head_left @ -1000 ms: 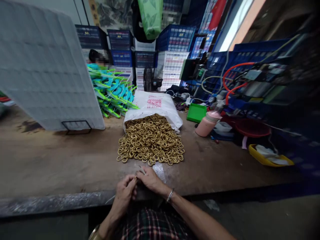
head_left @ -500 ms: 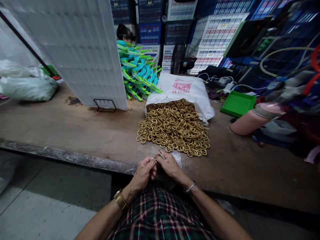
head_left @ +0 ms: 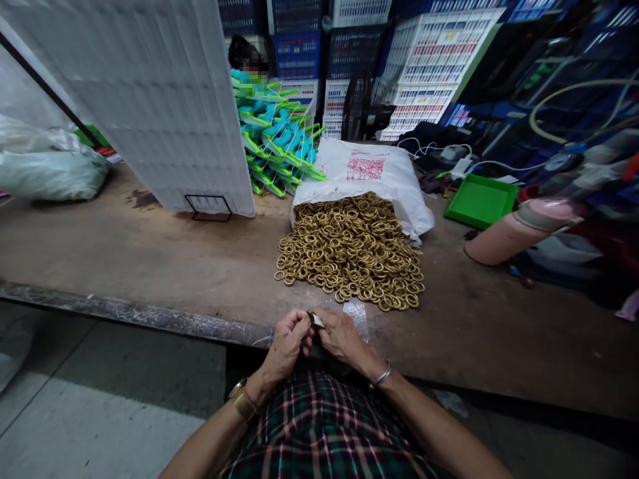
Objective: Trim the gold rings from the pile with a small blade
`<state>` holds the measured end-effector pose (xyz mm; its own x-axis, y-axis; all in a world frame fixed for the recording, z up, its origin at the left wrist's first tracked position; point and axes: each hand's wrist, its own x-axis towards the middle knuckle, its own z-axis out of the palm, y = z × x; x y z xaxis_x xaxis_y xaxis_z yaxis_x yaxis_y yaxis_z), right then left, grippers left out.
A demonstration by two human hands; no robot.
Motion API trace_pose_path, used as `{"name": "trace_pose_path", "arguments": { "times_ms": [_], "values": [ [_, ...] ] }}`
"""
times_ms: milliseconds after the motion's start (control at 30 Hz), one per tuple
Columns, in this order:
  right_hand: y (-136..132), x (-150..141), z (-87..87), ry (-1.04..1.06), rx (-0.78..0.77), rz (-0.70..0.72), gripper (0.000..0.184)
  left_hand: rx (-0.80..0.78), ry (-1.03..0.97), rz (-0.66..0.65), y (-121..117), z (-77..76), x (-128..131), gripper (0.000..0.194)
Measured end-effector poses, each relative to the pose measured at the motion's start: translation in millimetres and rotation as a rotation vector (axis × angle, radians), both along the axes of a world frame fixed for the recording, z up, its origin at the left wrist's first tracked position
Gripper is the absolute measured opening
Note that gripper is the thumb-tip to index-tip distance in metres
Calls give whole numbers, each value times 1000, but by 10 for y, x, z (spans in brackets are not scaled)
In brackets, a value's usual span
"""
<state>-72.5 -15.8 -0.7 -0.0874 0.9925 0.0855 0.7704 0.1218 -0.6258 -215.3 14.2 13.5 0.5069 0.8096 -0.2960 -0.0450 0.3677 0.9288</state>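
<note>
Both hands meet at the table's front edge, just below a heap of gold-coloured metal rings (head_left: 349, 253). With closed fingers, my right hand (head_left: 342, 336) holds a small blade-like tool (head_left: 317, 320), whose pale flat face and dark edge show between the hands. My left hand (head_left: 288, 339) is pinched against the tool's end; a gold-coloured ring seems to be in its fingertips, mostly hidden by them. The heap spills from the mouth of a white printed sack (head_left: 367, 163) lying on its side.
On the left, a white ribbed panel (head_left: 164, 106) stands upright in a black wire stand (head_left: 208, 207). Green and turquoise racks (head_left: 279, 140) are stacked behind it, with a person partly visible. To the right are a green tray (head_left: 482, 201) and a pink bottle (head_left: 519, 229). Crates (head_left: 424, 60) fill the back.
My view has swung left and down, shifting the scene rightward and up. The tool in my right hand has turned from a thin pointed outline to its flat face. My hands stay together.
</note>
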Motion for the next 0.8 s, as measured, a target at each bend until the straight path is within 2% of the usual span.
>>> {"name": "trace_pose_path", "arguments": {
  "times_ms": [200,467,600,700,800],
  "values": [
    [32,2,-44,-9,-19,35,19,22,34,-22,17,45,-27,32],
    [65,-31,75,-83,-164,51,25,125,105,-30,37,18,-72,31],
    [169,-24,114,-189,-217,11,28,36,53,-71,-27,133,-125,31],
    [296,-22,89,-269,-208,-41,28,-91,-90,-141,-80,218,-128,29],
    [439,-58,49,-292,-126,-97,28,-242,-268,-70,-76,225,-120,30]
  ]
}}
